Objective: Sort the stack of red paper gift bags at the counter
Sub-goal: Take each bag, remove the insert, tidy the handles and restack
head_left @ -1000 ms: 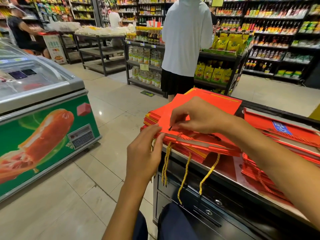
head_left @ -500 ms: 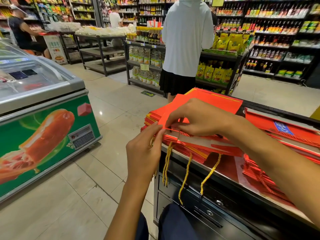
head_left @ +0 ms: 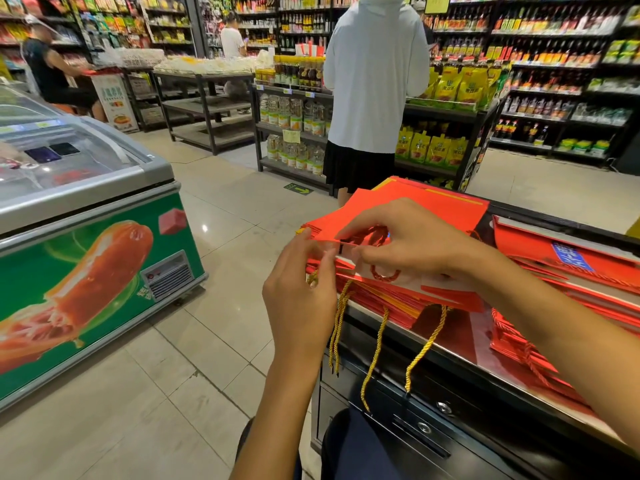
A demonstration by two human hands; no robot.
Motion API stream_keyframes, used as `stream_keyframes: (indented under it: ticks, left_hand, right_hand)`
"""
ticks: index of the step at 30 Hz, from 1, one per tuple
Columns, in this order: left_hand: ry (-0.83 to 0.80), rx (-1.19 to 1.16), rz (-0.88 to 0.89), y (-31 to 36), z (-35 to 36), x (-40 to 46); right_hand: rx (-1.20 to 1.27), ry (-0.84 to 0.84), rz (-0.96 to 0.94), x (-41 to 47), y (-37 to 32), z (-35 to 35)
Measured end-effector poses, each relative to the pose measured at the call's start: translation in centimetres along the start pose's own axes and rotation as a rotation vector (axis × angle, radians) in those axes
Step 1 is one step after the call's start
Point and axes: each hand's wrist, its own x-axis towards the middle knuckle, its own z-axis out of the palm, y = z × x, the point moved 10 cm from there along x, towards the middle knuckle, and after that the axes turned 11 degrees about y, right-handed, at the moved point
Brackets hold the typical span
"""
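Left hand and right hand both pinch the near edge of the top bag, now lifted higher off the stack on the counter. Red handle cord newly exposed; likely being peeled off for sorting.

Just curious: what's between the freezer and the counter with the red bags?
Only bare tiled floor, seen in the head view, between the freezer and the counter.

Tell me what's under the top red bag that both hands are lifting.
Under the lifted top bag lies the stack of red bags, with yellow cord handles hanging over the counter edge. The right hand and left hand hide the stack's middle.
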Motion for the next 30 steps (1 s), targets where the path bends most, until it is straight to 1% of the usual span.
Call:
stream_keyframes:
  ticks: [4,6,10,14,20,22,26,30]
  left_hand:
    - [0.007,0.042,-0.056,0.1,0.1,0.1]
    - [-0.011,0.065,-0.092,0.1,0.3,0.2]
    - [-0.096,0.162,-0.077,0.4,1.1,0.6]
    - [-0.141,0.163,-0.141,0.6,2.0,0.9]
    - [-0.095,0.190,-0.182,0.1,2.9,1.5]
    - [-0.082,0.147,-0.201,-0.1,2.9,1.4]
    - [-0.086,-0.025,-0.237,-0.6,2.4,1.2]
    - [-0.130,-0.101,-0.243,-1.3,1.9,1.0]
  right_hand:
    - [0.057,0.094,0.012,0.2,-0.1,-0.6]
    - [0.045,0.084,-0.005,0.2,-0.4,-0.4]
    - [0.037,0.118,-0.028,0.2,-0.8,-0.7]
    - [0.044,0.129,-0.026,0.2,-1.0,-1.0]
    - [0.105,0.118,0.018,0.5,-0.4,-0.7]
    - [0.122,0.125,0.033,0.4,0.0,-0.6]
    - [0.180,0.164,0.041,0.3,0.2,-1.0]
    - [0.097,0.174,0.035,0.4,0.1,-0.9]
